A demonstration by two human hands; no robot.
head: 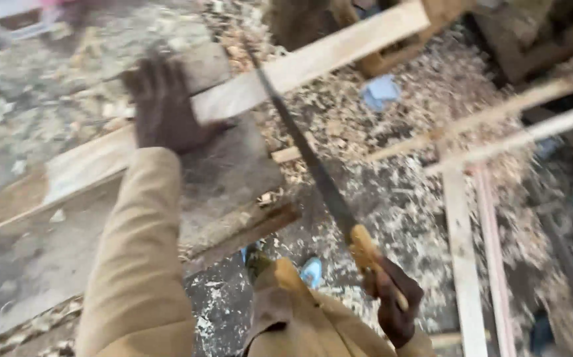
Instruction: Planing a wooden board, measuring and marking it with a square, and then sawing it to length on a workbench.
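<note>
A pale plank (300, 66) is pressed flat onto the desk (233, 172) by the open left hand (164, 106). A handsaw (313, 165), blade laid across the plank, is gripped at its wooden handle by the closed right hand (395, 304)

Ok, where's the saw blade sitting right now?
In the head view the handsaw runs diagonally through the centre, its handle gripped by the right hand at lower right, its blade reaching the long plank that the left hand presses down.
</note>
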